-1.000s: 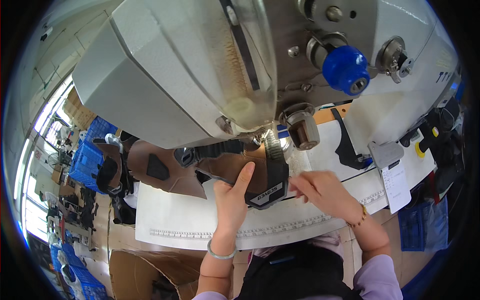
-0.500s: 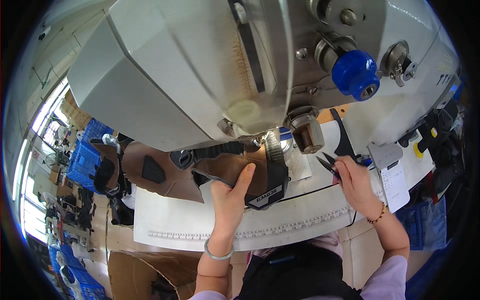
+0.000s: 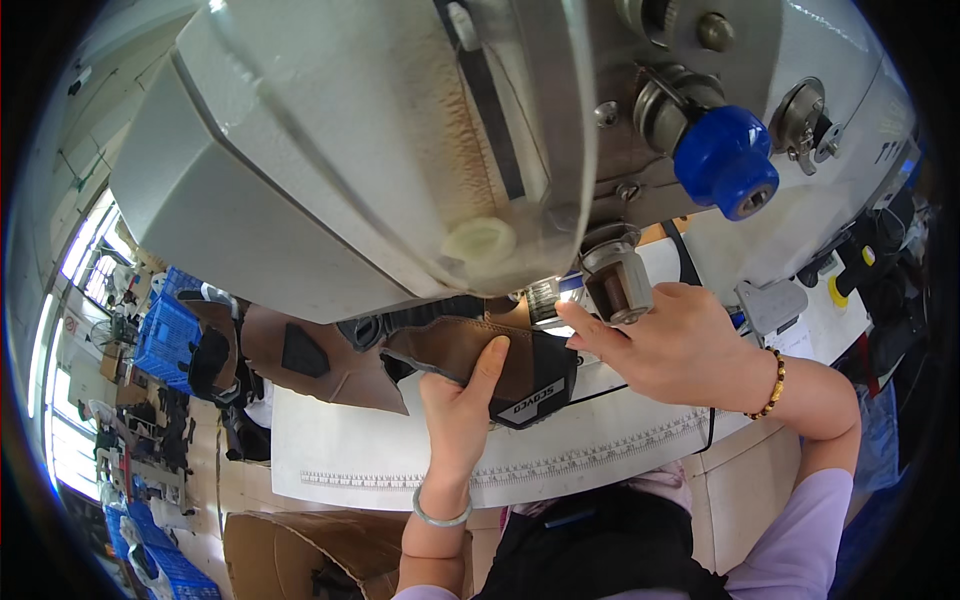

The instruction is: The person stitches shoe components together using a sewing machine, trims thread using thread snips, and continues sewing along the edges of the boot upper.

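Observation:
My left hand (image 3: 458, 410) grips a brown and black shoe upper (image 3: 445, 345), with its thumb on the leather and its fingers mostly hidden beneath. The upper lies under the head of a large white sewing machine (image 3: 290, 150), its black end near the lit stitching area. My right hand (image 3: 680, 350) reaches in from the right, back of the hand up. Its index finger points toward the needle area, just right of the upper, with the thumb close below. The other fingers are curled; whatever they hold is hidden.
The white machine table (image 3: 400, 440) carries a printed ruler along its front edge. A blue knob (image 3: 725, 160) and a metal roller part (image 3: 615, 280) jut from the machine. Further brown leather (image 3: 310, 355) spreads left. A cardboard box (image 3: 300, 550) stands below; blue crates (image 3: 165, 335) are at left.
My right hand has moved left and forward to the needle area. The black pointed snips seen in it before no longer show. My left hand keeps its hold on the upper.

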Motion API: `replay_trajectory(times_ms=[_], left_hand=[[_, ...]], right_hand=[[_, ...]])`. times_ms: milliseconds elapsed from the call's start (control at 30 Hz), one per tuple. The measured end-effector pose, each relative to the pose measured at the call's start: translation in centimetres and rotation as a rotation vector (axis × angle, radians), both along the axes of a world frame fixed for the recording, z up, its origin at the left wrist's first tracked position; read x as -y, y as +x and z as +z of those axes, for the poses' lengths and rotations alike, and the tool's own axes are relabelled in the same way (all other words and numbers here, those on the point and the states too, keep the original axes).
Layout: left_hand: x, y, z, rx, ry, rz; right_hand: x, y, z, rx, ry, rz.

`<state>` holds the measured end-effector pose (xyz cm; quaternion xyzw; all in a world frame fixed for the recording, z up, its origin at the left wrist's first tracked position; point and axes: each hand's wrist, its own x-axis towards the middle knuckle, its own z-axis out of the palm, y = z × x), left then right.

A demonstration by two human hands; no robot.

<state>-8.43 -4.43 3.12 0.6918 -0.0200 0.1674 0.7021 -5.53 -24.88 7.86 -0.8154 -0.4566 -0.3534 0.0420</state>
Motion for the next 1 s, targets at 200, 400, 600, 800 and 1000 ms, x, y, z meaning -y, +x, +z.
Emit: replay_trajectory(times_ms=[200,400,600,800,1000], left_hand=[[-0.1,0.0,0.4,-0.017,0.021,-0.017],[0.4,-0.3,0.7,0.003,0.016,-0.007],[0.8,-0.5,0.8,0.007,0.101,0.048],[0.9,-0.6,0.9,0.013,0.062,0.048],[1.2,-0.4,1.6,0.029,0.089,0.043]], right_hand=[[-0.6,0.2,0.0,0.151,-0.13,-0.034],[-0.7,1.2,-0.4,0.113,-0.076,0.033],[0.0,2.0,-0.8,0.023,-0.001,0.085],[0.1,2.4,-0.6,0.021,-0.001,0.147],[0.1,3.0,-0.8,-0.031,0.001,0.109]])
